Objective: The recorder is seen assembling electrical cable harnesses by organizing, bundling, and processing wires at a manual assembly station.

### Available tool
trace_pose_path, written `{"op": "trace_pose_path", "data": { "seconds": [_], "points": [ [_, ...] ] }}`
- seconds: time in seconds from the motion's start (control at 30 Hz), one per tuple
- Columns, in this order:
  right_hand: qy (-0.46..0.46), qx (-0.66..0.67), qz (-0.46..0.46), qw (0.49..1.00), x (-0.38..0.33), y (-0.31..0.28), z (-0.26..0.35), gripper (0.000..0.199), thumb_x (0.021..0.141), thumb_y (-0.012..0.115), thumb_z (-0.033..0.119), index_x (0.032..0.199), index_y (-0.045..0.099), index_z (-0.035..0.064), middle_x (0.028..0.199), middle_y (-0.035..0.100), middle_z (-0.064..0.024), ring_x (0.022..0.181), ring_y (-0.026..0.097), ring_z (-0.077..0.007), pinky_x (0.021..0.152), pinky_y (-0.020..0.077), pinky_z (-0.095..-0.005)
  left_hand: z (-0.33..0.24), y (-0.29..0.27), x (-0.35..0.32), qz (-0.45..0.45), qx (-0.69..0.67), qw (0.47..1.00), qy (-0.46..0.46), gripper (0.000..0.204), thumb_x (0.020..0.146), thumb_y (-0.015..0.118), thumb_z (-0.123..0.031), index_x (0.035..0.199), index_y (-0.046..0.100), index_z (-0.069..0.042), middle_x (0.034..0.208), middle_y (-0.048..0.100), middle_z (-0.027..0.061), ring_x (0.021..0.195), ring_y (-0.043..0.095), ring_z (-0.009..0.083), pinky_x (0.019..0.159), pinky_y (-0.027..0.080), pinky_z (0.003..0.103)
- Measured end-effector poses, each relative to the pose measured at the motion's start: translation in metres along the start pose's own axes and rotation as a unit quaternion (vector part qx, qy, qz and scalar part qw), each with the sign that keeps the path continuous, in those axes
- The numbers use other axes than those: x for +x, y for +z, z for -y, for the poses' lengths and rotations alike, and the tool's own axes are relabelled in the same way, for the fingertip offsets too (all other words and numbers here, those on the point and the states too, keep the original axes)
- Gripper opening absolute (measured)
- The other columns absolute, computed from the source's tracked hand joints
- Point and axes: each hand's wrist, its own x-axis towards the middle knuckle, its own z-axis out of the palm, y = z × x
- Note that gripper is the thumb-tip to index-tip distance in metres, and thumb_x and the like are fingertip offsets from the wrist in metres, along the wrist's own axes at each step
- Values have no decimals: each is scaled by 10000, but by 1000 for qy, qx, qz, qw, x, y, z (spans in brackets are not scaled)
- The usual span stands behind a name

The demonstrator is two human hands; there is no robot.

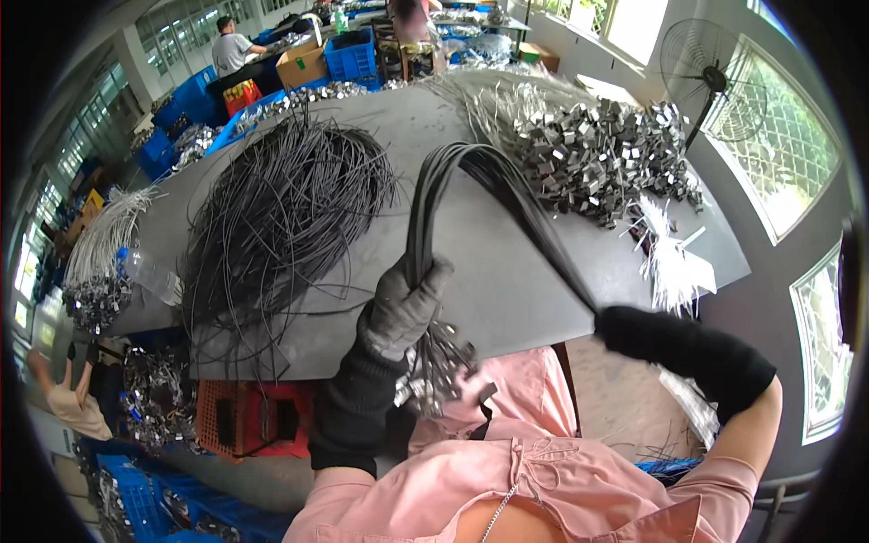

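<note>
A bundle of thin black cables (520,204) arches over the table in front of me. My left hand (405,303), in a grey glove, is closed around one leg of it. Below that fist hangs a cluster of shiny metal-looking connector ends (439,362), over the table's near edge. The other leg runs down to my right hand (620,328), at the end of a black sleeve. That hand appears closed on the cables; its fingers are dark and hard to make out. To the left lies a large tangled heap of loose black cables (290,199).
Small metallic pieces are piled (606,154) at the table's (516,299) far right, with white strips (670,262) nearer. A plastic bottle (154,276) lies at the left edge. A red crate (281,416) stands below, a fan (713,80) at right. Another person (237,50) is far back.
</note>
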Motion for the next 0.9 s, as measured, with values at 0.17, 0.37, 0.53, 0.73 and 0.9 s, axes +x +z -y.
{"op": "trace_pose_path", "data": {
  "seconds": [0.17,0.37,0.53,0.73,0.9],
  "points": [
    [317,343,337,818,58,47,94,155,824,516,153,679,492,106,526,423,23,432,396,-69,387,301,-240,24,-22,9,99,148,981,75,258,872,547,-240,1022,540,-30,823,575,33,765,514,103,695,418,243],
    [483,411,474,610,39,109,81,109,822,518,166,739,544,101,545,442,18,461,426,-86,411,339,-249,120,-25,-17,272,199,933,-127,302,847,513,-78,1131,477,17,1036,599,103,980,554,168,887,415,295],
    [488,345,572,562,12,149,39,109,822,520,180,765,568,101,559,459,9,475,438,-90,425,357,-254,171,9,-56,294,84,935,-180,251,854,487,-71,1086,486,24,977,610,84,941,550,139,864,423,265],
    [205,146,607,754,-88,173,-6,232,815,479,200,796,621,17,644,605,-129,607,620,-234,533,471,-351,208,70,-63,345,339,868,-110,196,756,549,-149,908,549,-25,799,600,176,771,585,339,715,464,414],
    [248,176,507,806,-102,189,-13,211,772,584,239,793,634,35,690,601,-181,655,596,-300,596,464,-374,212,120,-72,444,477,754,79,430,769,508,-172,1143,465,36,1091,523,188,1096,474,289,1003,281,402]
  ]
}}
